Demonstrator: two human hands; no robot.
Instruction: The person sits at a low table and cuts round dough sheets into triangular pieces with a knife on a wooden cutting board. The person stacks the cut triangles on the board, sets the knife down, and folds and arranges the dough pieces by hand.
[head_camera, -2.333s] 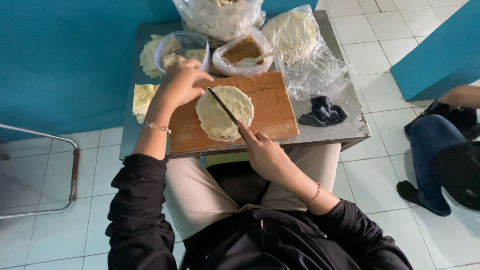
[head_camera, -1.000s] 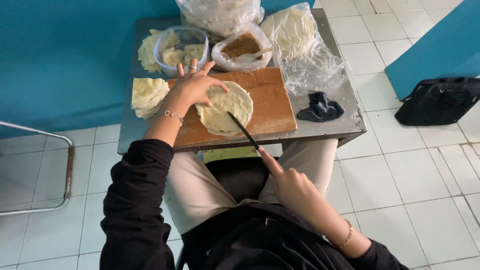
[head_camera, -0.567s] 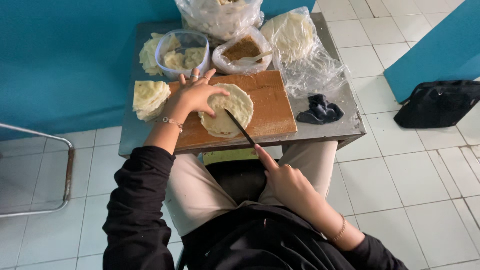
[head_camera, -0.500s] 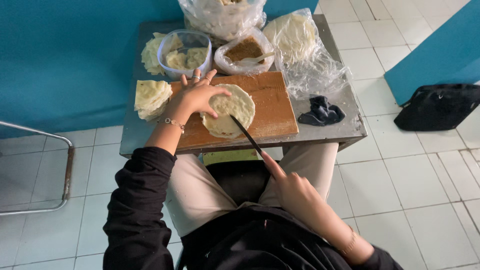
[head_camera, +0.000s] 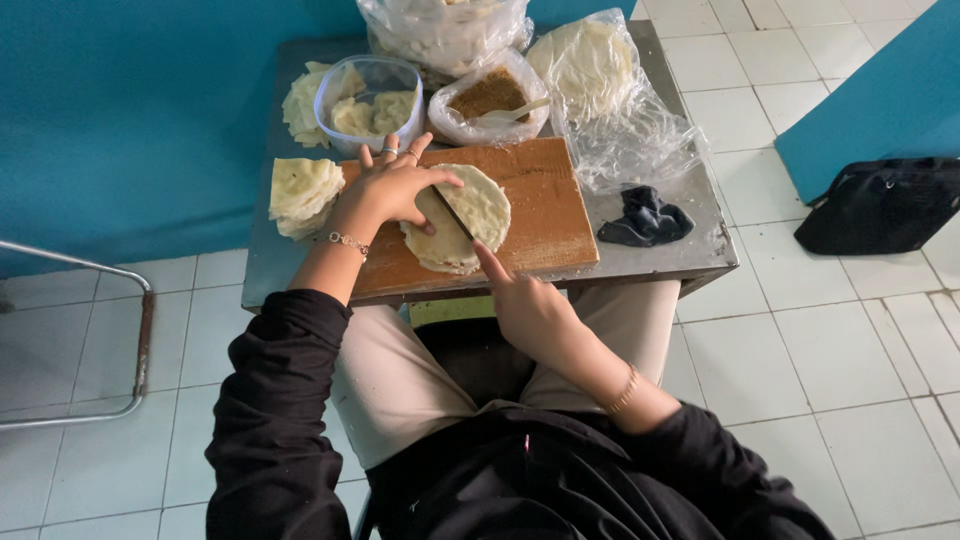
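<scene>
A stack of round pale dough sheets (head_camera: 475, 205) lies on a wooden cutting board (head_camera: 545, 205) on a small metal table (head_camera: 680, 255). My left hand (head_camera: 392, 187) presses flat on the left part of the stack, fingers spread. My right hand (head_camera: 527, 305) grips a dark-bladed knife (head_camera: 448, 212) whose blade lies diagonally across the stack, index finger stretched along it.
Left of the board sits a pile of cut dough pieces (head_camera: 303, 190). Behind it stand a clear tub of pieces (head_camera: 370, 100), a bag of brown filling with a spoon (head_camera: 490, 95), plastic bags of dough (head_camera: 590, 65) and a dark cloth (head_camera: 645, 217). A black bag (head_camera: 880, 203) lies on the tiled floor.
The knife has moved forward over the stack, its blade now further up across the dough. My left hand stays pressed on the stack. The person at the right has gone from view.
</scene>
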